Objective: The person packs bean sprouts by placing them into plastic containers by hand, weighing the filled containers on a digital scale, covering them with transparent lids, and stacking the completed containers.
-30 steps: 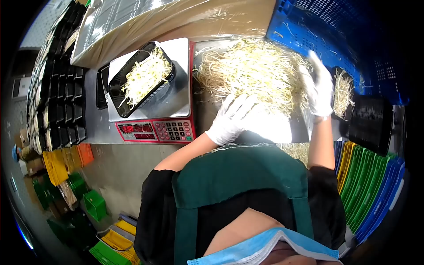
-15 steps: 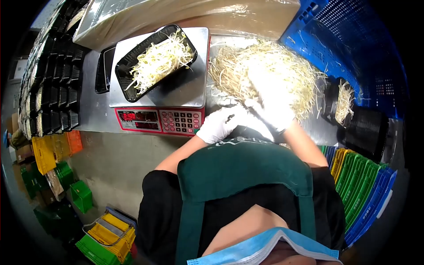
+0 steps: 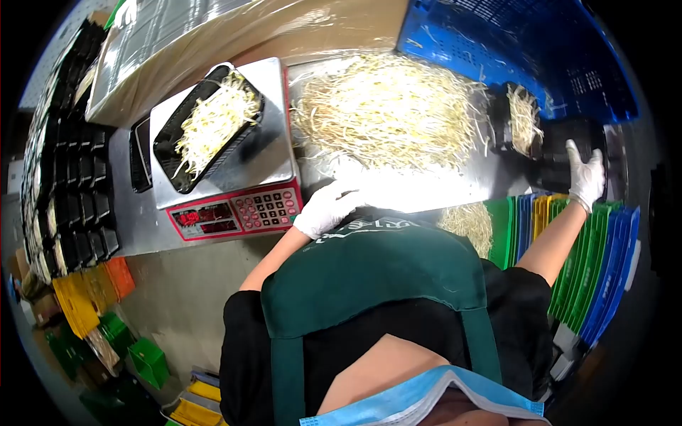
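Observation:
A black tray of sprouts (image 3: pixel 217 122) sits tilted across the metal plate of the red-edged scale (image 3: pixel 273 153). Right of the scale, a wide heap of sprouts (image 3: pixel 387 110) covers the steel table (image 3: pixel 490 170). My left hand (image 3: pixel 328 208), in a white glove, rests at the table's front edge below the heap; its fingertips are lost in glare. My right hand (image 3: pixel 587 174), also gloved, is at the stack of black trays (image 3: pixel 561 145) on the far right, thumb and fingers apart. Beside that stack lies a small black tray with sprouts (image 3: pixel 524 121).
A blue perforated crate (image 3: pixel 511 53) stands at the back right, a plastic-wrapped box (image 3: pixel 312 32) behind the scale. Stacked black trays (image 3: pixel 78 184) rise at the left. Green and blue crates (image 3: pixel 590 263) stand below the table at right; more sprouts (image 3: pixel 469 226) show beneath its edge.
My right hand has moved from the heap to the black tray stack at the far right. My left hand has stayed near the front edge. The view has shifted.

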Available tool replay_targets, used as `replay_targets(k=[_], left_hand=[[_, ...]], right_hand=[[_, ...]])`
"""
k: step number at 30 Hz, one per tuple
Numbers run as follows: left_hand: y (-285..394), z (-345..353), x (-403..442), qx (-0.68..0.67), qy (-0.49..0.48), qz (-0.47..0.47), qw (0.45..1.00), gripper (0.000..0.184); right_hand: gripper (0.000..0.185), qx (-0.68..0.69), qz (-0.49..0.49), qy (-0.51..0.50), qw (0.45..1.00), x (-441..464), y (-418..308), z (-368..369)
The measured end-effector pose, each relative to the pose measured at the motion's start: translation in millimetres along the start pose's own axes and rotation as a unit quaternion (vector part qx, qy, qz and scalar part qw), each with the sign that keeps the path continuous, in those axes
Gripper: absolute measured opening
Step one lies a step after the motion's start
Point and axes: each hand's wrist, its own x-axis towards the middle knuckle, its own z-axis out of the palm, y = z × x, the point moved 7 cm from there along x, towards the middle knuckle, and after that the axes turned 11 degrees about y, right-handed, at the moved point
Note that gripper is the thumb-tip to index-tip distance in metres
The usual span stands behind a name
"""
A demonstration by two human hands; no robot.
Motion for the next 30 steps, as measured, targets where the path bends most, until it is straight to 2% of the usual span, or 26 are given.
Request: replay_targets(k=[1, 2, 3, 4, 5, 6, 7, 9, 10, 11, 13, 14, 16, 17, 18, 19, 21, 22, 23, 24, 25, 26, 27, 28, 29, 30], left_hand=[[5, 6, 6, -0.049, -0.015, 0.007, 0.999, 0.026], [8, 13, 13, -0.015, -0.046, 0.011, 0.999, 0.034], [2, 14, 25, 0.0, -0.026, 0.05, 0.998, 0.03], [14, 25, 41, 0.182, -0.097, 0.136, 0.969, 0.03], [22, 38, 52, 0.354, -0.166, 0.221, 0.893, 0.029], [4, 30, 70, -0.002, -0.067, 0.042, 0.997, 0.027], [-29, 31, 81, -0.352, 0.039, -0.16, 0.922, 0.024], [-1, 29, 89, -0.294, 0.035, -0.065, 0.953, 0.019], [-2, 32, 97, -0.265, -0.02, -0.063, 0.962, 0.018], [-8, 35, 102, -0.263, -0.021, -0.064, 0.963, 0.018], [-9, 27, 99, -0.247, 0.071, -0.059, 0.965, 0.018], [-3, 28, 95, -0.291, 0.064, -0.025, 0.954, 0.019], [9, 23, 72, -0.252, 0.061, -0.039, 0.965, 0.018], [13, 19, 62, -0.216, 0.039, -0.05, 0.974, 0.017], [-5, 14, 64, -0.199, -0.065, -0.013, 0.978, 0.012], [9, 10, 43, -0.218, -0.02, -0.025, 0.975, 0.012], [13, 2, 18, -0.256, 0.04, -0.065, 0.964, 0.015], [5, -2, 14, -0.255, 0.048, -0.07, 0.963, 0.015], [0, -3, 15, -0.188, 0.031, -0.036, 0.981, 0.018], [0, -2, 16, -0.12, 0.013, 0.002, 0.993, 0.02], [0, -4, 15, -0.122, 0.015, 0.005, 0.992, 0.02], [11, -7, 12, 0.03, 0.038, 0.101, 0.994, 0.023], [23, -8, 6, 0.181, 0.063, 0.192, 0.962, 0.025], [24, -11, -1, 0.15, 0.065, 0.154, 0.974, 0.03], [20, -17, -6, 0.149, 0.074, 0.152, 0.974, 0.03], [23, -22, -14, 0.204, 0.091, 0.223, 0.949, 0.029]], right_hand=[[0.085, -0.004, 0.003, -0.025, 1.0, -6, 12, 25], [0.083, -0.012, 0.02, -0.014, 1.0, -6, 24, 44], [0.08, -0.019, 0.037, -0.003, 0.999, -4, 29, 50], [0.077, 0.0, 0.052, -0.034, 0.998, -2, 31, 53], [0.075, 0.016, 0.071, -0.064, 0.995, -1, 37, 55], [0.075, 0.012, 0.053, -0.048, 0.997, 1, 40, 54], [0.074, 0.006, 0.035, -0.032, 0.999, 3, 43, 52], [0.077, 0.004, 0.021, -0.053, 0.998, 4, 45, 42], [0.078, 0.008, 0.017, -0.049, 0.999, 7, 44, 39], [0.079, 0.017, 0.011, -0.047, 0.999, 9, 39, 36], [0.078, 0.029, 0.003, -0.044, 0.999, 12, 27, 35], [0.077, 0.024, 0.004, -0.053, 0.998, 13, 18, 36], [0.074, 0.056, 0.008, -0.068, 0.996, 19, 10, 51], [0.074, 0.121, 0.011, -0.021, 0.992, 25, 11, 53], [0.075, 0.067, -0.022, 0.023, 0.997, 19, -4, 24], [0.075, 0.013, -0.054, 0.07, 0.996, 10, -28, -18], [0.074, 0.252, -0.182, 0.218, 0.925, -7, -76, -59], [0.071, 0.398, -0.206, 0.112, 0.887, -24, -114, -71], [0.069, 0.529, -0.222, 0.006, 0.819, -44, -157, -91], [0.068, 0.549, -0.276, -0.042, 0.788, -65, -199, -96], [0.067, 0.563, -0.33, -0.089, 0.752, -91, -239, -97], [0.068, 0.547, -0.374, -0.144, 0.735, -115, -272, -102], [0.07, 0.578, -0.363, -0.229, 0.694, -136, -295, -102], [0.072, 0.546, -0.387, -0.337, 0.662, -157, -322, -92], [0.082, 0.559, -0.438, -0.214, 0.671, -174, -329, -90], [0.084, 0.525, -0.477, -0.062, 0.703, -195, -327, -101]])
